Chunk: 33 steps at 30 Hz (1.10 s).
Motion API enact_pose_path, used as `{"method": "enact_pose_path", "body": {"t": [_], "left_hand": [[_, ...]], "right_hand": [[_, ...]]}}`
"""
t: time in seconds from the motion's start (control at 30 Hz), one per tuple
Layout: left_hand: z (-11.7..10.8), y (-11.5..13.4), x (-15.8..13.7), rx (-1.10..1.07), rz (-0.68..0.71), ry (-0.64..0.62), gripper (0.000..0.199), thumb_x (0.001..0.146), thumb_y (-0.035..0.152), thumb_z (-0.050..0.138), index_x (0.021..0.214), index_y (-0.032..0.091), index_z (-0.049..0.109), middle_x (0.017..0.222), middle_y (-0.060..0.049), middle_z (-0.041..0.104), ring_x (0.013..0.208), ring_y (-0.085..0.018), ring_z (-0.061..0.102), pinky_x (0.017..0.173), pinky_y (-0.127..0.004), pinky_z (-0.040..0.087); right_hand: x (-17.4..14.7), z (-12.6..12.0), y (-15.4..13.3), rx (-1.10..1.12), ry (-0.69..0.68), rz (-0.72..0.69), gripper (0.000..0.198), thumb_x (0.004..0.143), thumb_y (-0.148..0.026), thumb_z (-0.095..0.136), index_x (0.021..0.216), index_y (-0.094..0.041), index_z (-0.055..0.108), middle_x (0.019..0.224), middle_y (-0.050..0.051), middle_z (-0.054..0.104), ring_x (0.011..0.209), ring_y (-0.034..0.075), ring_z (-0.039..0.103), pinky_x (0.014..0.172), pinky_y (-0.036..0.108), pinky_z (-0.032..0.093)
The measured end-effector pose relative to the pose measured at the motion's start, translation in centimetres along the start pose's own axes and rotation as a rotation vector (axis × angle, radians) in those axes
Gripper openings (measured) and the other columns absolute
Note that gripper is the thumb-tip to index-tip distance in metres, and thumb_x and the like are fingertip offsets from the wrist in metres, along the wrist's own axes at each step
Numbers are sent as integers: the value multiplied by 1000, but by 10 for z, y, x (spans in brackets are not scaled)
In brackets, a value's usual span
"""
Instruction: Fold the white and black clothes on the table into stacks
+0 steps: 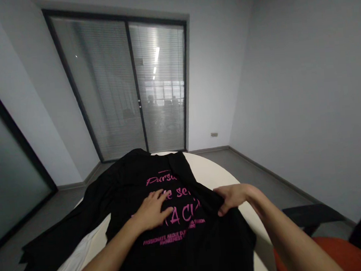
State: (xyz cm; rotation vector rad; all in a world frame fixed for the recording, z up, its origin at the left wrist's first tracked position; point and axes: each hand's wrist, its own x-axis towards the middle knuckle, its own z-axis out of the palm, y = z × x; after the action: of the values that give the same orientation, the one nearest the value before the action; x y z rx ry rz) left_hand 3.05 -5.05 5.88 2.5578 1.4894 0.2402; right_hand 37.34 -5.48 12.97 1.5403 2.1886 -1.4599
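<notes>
A black long-sleeved shirt [175, 258] lies spread with its pink lettering facing up. My left hand [153, 209] rests on the lettered front with its fingers spread, covering part of the words. At the shirt's right side, my right hand [231, 196] pinches the black sleeve [200, 188] between thumb and fingers. That sleeve lies folded inward along the body, over the ends of some words. The other sleeve [64, 217] stretches out to the lower left.
Beneath the shirt is a round cream table [210, 166]. White cloth [68, 267] lies at its left edge. To the lower right stands a chair with an orange seat [332, 253]. Glass panels with blinds [162, 111] and grey walls surround the table.
</notes>
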Motion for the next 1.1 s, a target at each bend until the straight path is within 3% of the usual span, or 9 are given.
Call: {"method": "enact_pose_path", "body": {"t": [0.1, 0.23, 0.33, 0.47, 0.67, 0.83, 0.93, 1.03, 1.1], "left_hand": [[24, 19, -6, -60, 77, -105, 83, 84, 76, 47, 154, 34, 31, 164, -9, 22, 148, -44, 16, 116, -64, 19], [46, 22, -6, -116, 75, 2, 84, 88, 68, 48, 157, 25, 26, 163, -11, 24, 150, -40, 11, 119, -61, 15], [51, 18, -5, -171, 45, 105, 74, 95, 49, 47, 158, 19, 21, 161, -11, 30, 150, -33, 20, 120, -55, 21], [49, 18, -6, -191, 146, 167, 66, 95, 31, 49, 157, 29, 24, 156, -6, 40, 146, -28, 31, 119, -54, 25], [49, 19, -7, -175, 265, 159, 46, 98, 23, 45, 142, 31, 51, 148, -4, 51, 141, -25, 40, 117, -52, 33], [53, 18, -3, -237, 216, 256, 42, 102, 27, 36, 140, 24, 54, 143, -7, 56, 132, -21, 50, 112, -45, 43], [52, 20, -3, -229, 213, 265, 39, 101, 29, 40, 134, 24, 59, 137, -7, 60, 128, -22, 53, 109, -45, 45], [48, 22, -5, -207, 245, 243, 38, 98, 29, 46, 133, 24, 60, 136, -7, 61, 128, -23, 53, 110, -46, 44], [46, 23, -7, -206, 245, 229, 39, 98, 29, 47, 135, 23, 58, 137, -7, 60, 129, -23, 52, 111, -46, 43]], "right_hand": [[-14, -1, -12, 47, 67, -150, 64, 67, -40, 82, 121, -13, 60, 108, 9, 70, 96, 22, 67, 76, 26, 54], [-19, 9, -39, 122, -50, -295, 81, 73, -49, 79, 140, -13, 50, 105, 7, 69, 91, 18, 65, 75, 23, 50], [-5, 29, -53, 103, -217, -237, 98, 64, -49, 86, 147, -16, 44, 99, 3, 68, 78, 11, 63, 65, 17, 48], [17, 53, -59, 111, -380, -107, 115, 44, -46, 95, 146, -23, 45, 102, 2, 68, 67, 9, 63, 55, 16, 51], [27, 63, -61, 150, -454, -132, 80, 51, -54, 90, 118, -21, 62, 81, -3, 69, 54, 6, 61, 45, 12, 46], [38, 78, -62, 268, -753, -244, 76, 61, -50, 88, 124, -24, 55, 94, 0, 71, 66, 13, 70, 54, 18, 52], [52, 75, -44, 334, -422, -330, 60, 76, -53, 76, 123, -23, 54, 93, 1, 72, 62, 12, 68, 51, 18, 46], [66, 62, -13, 169, 397, -217, 32, 89, -45, 63, 105, -18, 62, 82, 3, 70, 59, 12, 63, 54, 20, 41], [74, 55, 7, -30, 775, -17, 25, 90, -40, 61, 93, -16, 66, 84, 8, 71, 70, 16, 64, 62, 24, 41]]}}
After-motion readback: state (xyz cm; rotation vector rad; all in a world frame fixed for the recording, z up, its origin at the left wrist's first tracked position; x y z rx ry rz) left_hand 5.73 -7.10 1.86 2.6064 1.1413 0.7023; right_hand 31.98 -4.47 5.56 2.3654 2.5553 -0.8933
